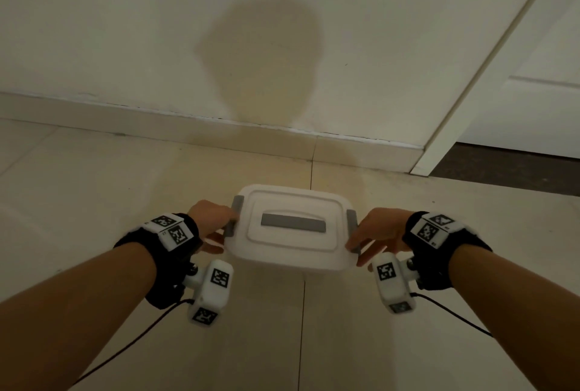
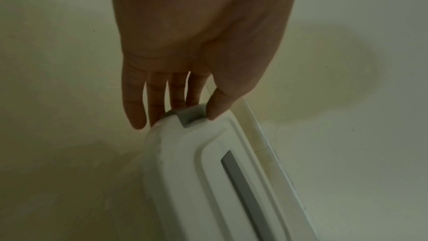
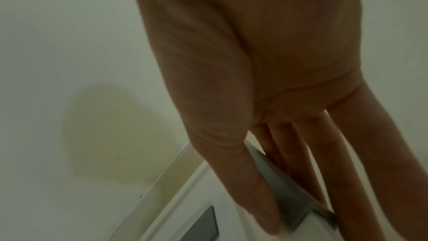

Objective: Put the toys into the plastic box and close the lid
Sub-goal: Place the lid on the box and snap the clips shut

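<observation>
A white plastic box (image 1: 284,254) stands on the floor with its lid on; a grey handle (image 1: 293,223) lies flat in the lid's middle. No toys show; the box's inside is hidden. My left hand (image 1: 216,227) is at the left grey latch (image 1: 234,216): the thumb presses its top and the straight fingers (image 2: 136,109) reach down the box's side. My right hand (image 1: 365,238) touches the right grey latch (image 1: 352,222) the same way, thumb (image 3: 259,199) on the latch (image 3: 287,191) and fingers straight beside it. The lid (image 2: 185,171) looks seated all round.
Pale floor tiles (image 1: 125,196) surround the box. A white wall with a skirting board (image 1: 188,130) runs just behind it. A white door frame (image 1: 445,127) and a dark floor strip (image 1: 502,168) lie at the right. Cables trail from both wrist cameras.
</observation>
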Available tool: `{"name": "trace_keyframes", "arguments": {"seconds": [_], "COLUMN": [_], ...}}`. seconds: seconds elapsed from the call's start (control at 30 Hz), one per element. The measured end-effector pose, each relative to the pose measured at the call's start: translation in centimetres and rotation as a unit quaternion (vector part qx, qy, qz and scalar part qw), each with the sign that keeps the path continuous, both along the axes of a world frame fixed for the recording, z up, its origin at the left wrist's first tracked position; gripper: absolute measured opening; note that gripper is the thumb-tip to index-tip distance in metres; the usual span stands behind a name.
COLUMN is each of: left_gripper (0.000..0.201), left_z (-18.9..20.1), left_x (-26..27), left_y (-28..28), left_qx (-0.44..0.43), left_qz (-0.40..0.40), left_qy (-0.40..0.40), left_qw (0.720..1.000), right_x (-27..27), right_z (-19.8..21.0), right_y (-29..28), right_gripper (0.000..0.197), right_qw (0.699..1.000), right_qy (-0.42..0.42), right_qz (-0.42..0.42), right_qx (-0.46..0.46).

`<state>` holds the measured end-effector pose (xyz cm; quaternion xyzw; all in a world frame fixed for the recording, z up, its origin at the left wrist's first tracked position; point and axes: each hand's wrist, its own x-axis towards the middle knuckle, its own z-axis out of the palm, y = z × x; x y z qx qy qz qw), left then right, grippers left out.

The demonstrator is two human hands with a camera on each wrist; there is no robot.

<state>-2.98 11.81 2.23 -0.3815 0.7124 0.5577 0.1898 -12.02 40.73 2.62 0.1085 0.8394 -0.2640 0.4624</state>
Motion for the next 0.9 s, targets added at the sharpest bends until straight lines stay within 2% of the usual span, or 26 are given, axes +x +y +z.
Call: {"name": "trace_keyframes", "arguments": {"seconds": [0.07, 0.17, 0.33, 0.47, 0.63, 0.77, 0.9], "left_gripper": [0.012, 0.011, 0.028, 0.034, 0.037, 0.046, 0.047], "left_z": [0.3, 0.7, 0.8, 0.8, -1.0, -2.9, -4.4], "left_x": [-0.6, -2.0, -5.5, -8.7, -12.2, -14.4, -16.0], "left_y": [-0.2, -0.3, -0.1, 0.3, 0.8, 1.0, 1.3], "left_qx": [0.017, 0.042, 0.076, 0.105, 0.108, 0.096, 0.094], "left_qz": [0.03, 0.074, 0.138, 0.169, 0.189, 0.189, 0.191], "left_qy": [0.029, 0.076, 0.151, 0.188, 0.21, 0.216, 0.23], "left_qw": [0.999, 0.994, 0.976, 0.962, 0.953, 0.953, 0.95], "right_x": [-0.4, -1.7, -5.7, -8.8, -11.2, -11.8, -12.6], "right_z": [0.4, 1.2, 2.9, 3.1, -0.2, -3.6, -5.5], "right_y": [-0.1, -0.2, -0.7, -1.4, -1.6, -1.7, -1.6], "right_gripper": [0.038, 0.031, 0.022, 0.02, 0.009, 0.026, 0.034], "right_qw": [1.0, 0.997, 0.974, 0.952, 0.925, 0.91, 0.899], "right_qy": [0.005, 0.044, 0.161, 0.206, 0.238, 0.248, 0.275], "right_qz": [-0.008, -0.035, -0.115, -0.177, -0.25, -0.279, -0.281], "right_qx": [-0.017, -0.045, -0.109, -0.142, -0.16, -0.179, -0.194]}}
